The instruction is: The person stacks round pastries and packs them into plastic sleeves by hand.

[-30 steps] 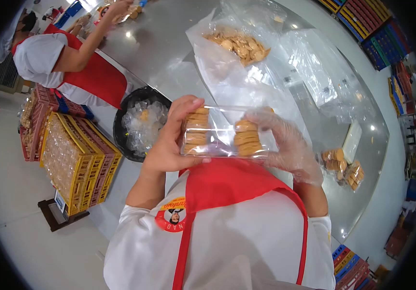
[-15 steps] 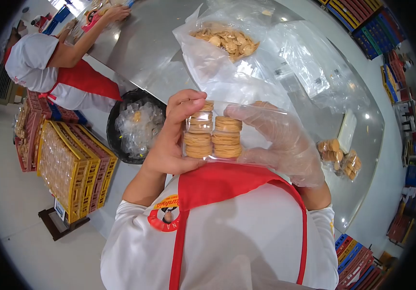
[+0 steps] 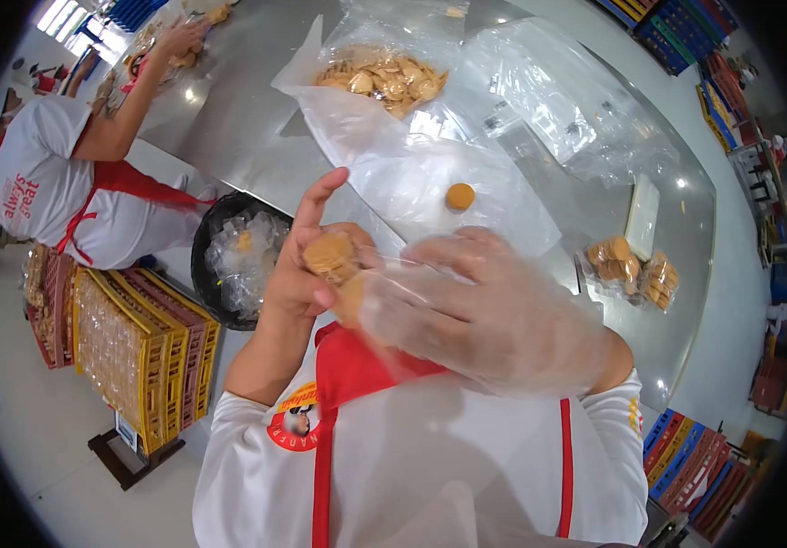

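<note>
Left grip, bare: clamped on cookie pack, fingers and thumb around its left end, index finger sticking up free of it. Pack is held just above the red apron, in front of the chest, tilted, round cookies stacked on edge or flat, can't tell which.

Right grip, in a clear glove: blurred, laid across the right side of the pack, fingers bent toward it. Can't tell whether fingertips are pinched together on the wrapper or apart. Glove hides much of the pack's right side.

Beyond the right grip, single cookie lies flat on the spread mouth of a clear plastic bag; cookie heap farther up in that bag. All on the metal surface. Flat clear bags right of the heap.

Right side of surface: white block, with two wrapped packs near it, one left of the other.

Left: black bin with clear plastic wrappers, near the left forearm. Yellow crates behind it. Co-worker in white shirt beyond, arm stretched over the surface.
</note>
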Tool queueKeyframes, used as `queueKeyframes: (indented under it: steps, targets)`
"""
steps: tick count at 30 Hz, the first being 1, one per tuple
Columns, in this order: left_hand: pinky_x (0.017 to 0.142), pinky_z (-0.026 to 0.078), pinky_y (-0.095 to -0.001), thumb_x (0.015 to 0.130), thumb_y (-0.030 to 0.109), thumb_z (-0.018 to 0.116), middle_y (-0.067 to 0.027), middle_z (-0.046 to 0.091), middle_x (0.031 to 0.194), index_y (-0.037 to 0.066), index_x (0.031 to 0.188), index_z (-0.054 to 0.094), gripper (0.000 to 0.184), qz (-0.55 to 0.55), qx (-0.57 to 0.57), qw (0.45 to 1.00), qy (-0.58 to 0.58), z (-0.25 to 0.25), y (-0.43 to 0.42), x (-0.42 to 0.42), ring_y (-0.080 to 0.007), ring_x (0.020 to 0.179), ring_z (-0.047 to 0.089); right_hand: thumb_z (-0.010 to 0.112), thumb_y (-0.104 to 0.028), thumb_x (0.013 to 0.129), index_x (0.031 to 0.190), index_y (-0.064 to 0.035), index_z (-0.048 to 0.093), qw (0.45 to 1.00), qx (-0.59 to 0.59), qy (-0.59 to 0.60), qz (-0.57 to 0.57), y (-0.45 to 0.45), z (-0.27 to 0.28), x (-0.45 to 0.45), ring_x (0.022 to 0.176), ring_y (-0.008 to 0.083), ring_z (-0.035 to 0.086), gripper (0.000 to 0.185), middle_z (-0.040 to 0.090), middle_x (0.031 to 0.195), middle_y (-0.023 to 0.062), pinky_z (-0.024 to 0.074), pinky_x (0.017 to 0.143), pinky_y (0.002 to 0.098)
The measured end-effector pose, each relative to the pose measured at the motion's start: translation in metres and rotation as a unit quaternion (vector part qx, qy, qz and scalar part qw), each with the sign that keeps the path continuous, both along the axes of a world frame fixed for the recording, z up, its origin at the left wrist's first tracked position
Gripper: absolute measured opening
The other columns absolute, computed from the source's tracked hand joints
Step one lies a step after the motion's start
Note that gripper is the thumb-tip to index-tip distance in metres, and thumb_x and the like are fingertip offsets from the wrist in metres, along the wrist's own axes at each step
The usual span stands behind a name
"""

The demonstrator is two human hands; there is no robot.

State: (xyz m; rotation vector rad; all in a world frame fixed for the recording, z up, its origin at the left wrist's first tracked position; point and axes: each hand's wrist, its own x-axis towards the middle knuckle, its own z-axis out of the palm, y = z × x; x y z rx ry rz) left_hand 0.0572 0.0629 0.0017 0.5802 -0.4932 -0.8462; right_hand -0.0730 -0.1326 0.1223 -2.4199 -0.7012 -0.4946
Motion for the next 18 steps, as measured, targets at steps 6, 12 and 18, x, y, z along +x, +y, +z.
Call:
queueKeyframes:
  steps: [6,12,18]
  targets:
    - [0.073,0.054,-0.0418,0.067,0.029,0.088,-0.0142,0.062,0.094,0.016,0.154,0.009,0.118,0.099,-0.081,0.991,0.035,-0.016,0.021,0.007,-0.0295,0.082,0.064,0.072,-0.007,0.082,0.096,-0.0023,0.069,0.917,0.318,-0.028,-0.241,-0.063,-0.007,-0.013,0.089,0.0182,0.065,0.015,0.07,0.094,0.0103,0.0508,0.081,0.0287]
    - [0.08,0.05,-0.0404,0.074,0.028,0.084,-0.0088,0.055,0.11,0.021,0.156,0.005,0.114,0.089,-0.159,0.983,0.03,-0.031,0.043,0.019,-0.0246,0.096,0.057,0.071,-0.017,0.083,0.101,-0.0013,0.065,0.921,0.135,0.126,-0.343,-0.08,-0.167,0.037,0.099,0.0309,0.061,0.025,0.066,0.106,0.0141,0.0491,0.087,0.0383]
    - [0.071,0.057,-0.0389,0.082,0.023,0.075,-0.0122,0.06,0.096,0.016,0.154,0.014,0.094,0.132,-0.117,0.982,0.065,-0.012,0.025,0.006,-0.0287,0.084,0.063,0.069,-0.014,0.081,0.097,-0.0036,0.06,0.941,0.044,0.1,-0.32,-0.073,-0.198,0.047,0.096,0.04,0.056,0.021,0.062,0.1,0.0173,0.0466,0.083,0.0474]
